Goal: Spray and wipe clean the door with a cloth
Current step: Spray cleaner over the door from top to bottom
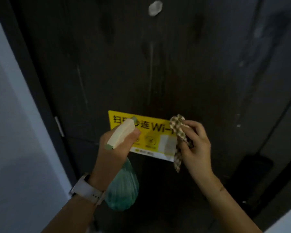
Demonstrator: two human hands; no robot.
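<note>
Head view, left hand (115, 148) gripping spray bottle (122, 184), right hand (194, 147) pinching cloth (178, 130) before door (158, 73)

Both forearms reach forward and up from the lower edge of the view. The left hand (115, 148) has its fingers curled round the neck of a spray bottle (122, 180), the bottle's pale head lying above the knuckles and its green body hanging below the palm; a pale watch (86, 189) bands that wrist. The right hand (194, 147) pinches a checked cloth (179, 132) between thumb and bent fingers, folds spilling above and below the fingertips
</note>
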